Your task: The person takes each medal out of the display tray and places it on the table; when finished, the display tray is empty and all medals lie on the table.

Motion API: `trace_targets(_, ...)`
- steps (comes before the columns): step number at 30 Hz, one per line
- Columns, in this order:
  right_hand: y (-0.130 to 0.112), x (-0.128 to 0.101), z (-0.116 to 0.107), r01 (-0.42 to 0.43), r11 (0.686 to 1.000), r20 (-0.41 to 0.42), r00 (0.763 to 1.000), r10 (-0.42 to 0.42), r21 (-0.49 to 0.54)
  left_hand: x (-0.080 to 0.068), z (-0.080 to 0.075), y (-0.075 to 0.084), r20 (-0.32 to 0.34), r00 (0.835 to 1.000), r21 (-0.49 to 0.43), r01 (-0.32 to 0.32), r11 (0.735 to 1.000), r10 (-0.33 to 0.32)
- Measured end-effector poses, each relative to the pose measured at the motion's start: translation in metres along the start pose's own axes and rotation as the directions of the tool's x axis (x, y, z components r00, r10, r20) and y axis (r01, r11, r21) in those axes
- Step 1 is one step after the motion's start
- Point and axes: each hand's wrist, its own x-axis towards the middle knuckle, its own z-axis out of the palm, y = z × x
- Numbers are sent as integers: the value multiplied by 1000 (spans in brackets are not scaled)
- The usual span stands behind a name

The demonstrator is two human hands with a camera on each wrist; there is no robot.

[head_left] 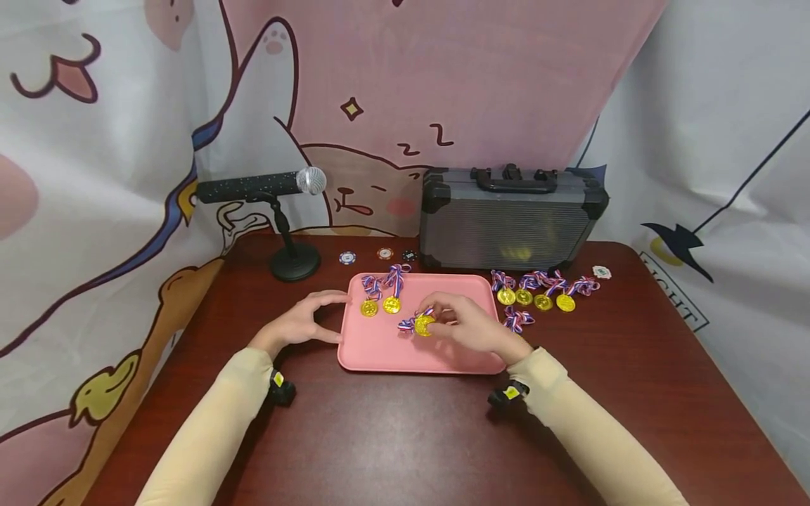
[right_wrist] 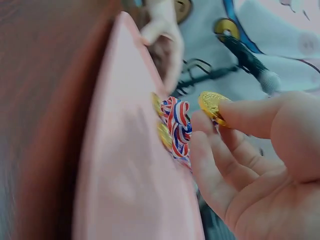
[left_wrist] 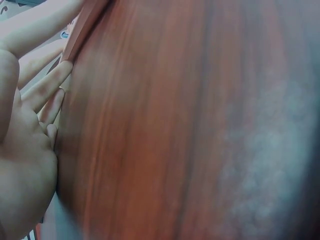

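Over the pink tray point(head_left: 386, 355), my right hand point(head_left: 471, 323) pinches a gold medal point(head_left: 424, 324) between thumb and fingers. Its red, white and blue ribbon hangs to the left in the head view. The right wrist view shows the medal disc point(right_wrist: 211, 104) held above the tray surface. Two more medals with bunched ribbons lie at the tray's back left, a gold one point(head_left: 369, 308) and another point(head_left: 391, 305) beside it. My left hand point(head_left: 300, 320) has its fingers extended, with fingertips and thumb at the tray's left edge.
Several medals point(head_left: 543, 302) lie right of the tray, one partly hidden by my right wrist. A grey case point(head_left: 506, 232) stands behind. A microphone point(head_left: 259, 187) on a stand is at the back left. Poker chips point(head_left: 347, 258) lie along the back of the table point(head_left: 405, 436).
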Motion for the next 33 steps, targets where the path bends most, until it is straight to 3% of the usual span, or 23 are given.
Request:
trace_targets(5, -2, -24, -35, -23, 999, -89, 996, 26, 30, -2, 1, 0, 0, 1000, 6, 20, 1000, -20)
trace_targets(10, 0, -52, -70, -84, 993, -178, 979, 98, 88, -1, -1, -2, 2, 1000, 10, -15, 1000, 15)
trace_targets(19, 2, -100, -120, -183, 983, -298, 940, 166, -30, -1, 1, -2, 2, 1000, -16, -23, 1000, 23)
trace_targets(26, 12, -132, -137, -241, 963, -370, 911, 182, -122, -1, 2, -2, -9, 999, -37, -41, 998, 41)
trace_targets(33, 43, -152, -127, -290, 950, -360, 904, 231, -118, 0, 0, -2, 1, 1000, 7, -10, 1000, 10)
